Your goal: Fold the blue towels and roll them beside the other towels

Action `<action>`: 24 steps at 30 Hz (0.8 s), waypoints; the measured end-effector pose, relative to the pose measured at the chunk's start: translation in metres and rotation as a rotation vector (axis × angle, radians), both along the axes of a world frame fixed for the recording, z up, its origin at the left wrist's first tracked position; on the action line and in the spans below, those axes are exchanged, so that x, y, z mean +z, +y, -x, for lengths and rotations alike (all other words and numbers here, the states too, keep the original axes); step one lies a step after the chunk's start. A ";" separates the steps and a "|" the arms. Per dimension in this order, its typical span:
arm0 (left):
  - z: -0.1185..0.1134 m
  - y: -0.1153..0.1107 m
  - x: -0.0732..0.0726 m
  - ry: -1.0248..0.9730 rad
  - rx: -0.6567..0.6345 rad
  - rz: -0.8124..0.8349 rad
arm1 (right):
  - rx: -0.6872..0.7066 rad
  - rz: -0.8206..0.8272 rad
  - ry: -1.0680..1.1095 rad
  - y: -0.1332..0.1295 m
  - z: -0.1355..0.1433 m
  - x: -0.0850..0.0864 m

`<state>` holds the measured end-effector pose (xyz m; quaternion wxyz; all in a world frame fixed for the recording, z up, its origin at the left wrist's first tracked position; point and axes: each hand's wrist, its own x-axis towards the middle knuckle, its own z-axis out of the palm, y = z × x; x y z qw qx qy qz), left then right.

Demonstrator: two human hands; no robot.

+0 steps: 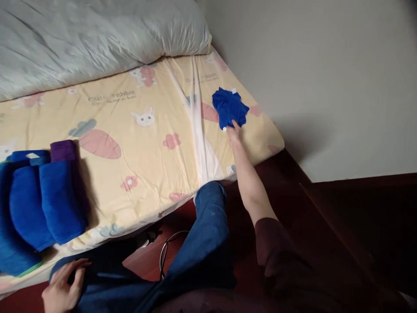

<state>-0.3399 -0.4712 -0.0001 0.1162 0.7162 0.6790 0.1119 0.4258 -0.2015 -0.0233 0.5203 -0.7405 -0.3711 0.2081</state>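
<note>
Fingers, left hand (63,284): loosely bent, thumb spread from the index finger, nothing held; placed over one leg of the blue trousers (210,221), contact not certain.

Folded cloths (61,202), several, blue: thick, rounded at the folds, overlapping side by side at the near left of the bed; one purple cloth (63,151) tucked in beside them.

Right hand (234,134): arm stretched out, fingers close together at the near edge of the blue cloth (226,105); whether they pinch the fabric or only lie against it, cannot tell.

Blue cloth, one: crumpled into a flattish heap on the printed sheet (156,165), toward the right end of the bed; a white tag (233,90) at its far edge. Handling, by judgement: light, soft, limp, not slippery, not fragile. Best hold: a corner, or two corners of one edge; a grip at the middle would probably only bunch it.

Grey quilt (97,39), one: puffy, creased, lying along the far side.

Wall (322,82): pale, plain, beyond the right end.
</note>
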 end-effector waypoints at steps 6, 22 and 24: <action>0.001 -0.007 -0.001 -0.065 0.049 0.045 | 0.273 -0.099 0.184 -0.055 0.101 0.014; -0.035 -0.057 0.004 -0.206 0.020 -0.028 | 0.822 -0.355 -0.329 -0.294 0.359 -0.001; -0.050 -0.068 0.003 -0.262 -0.049 -0.021 | 0.834 -0.381 -0.321 -0.293 0.360 0.000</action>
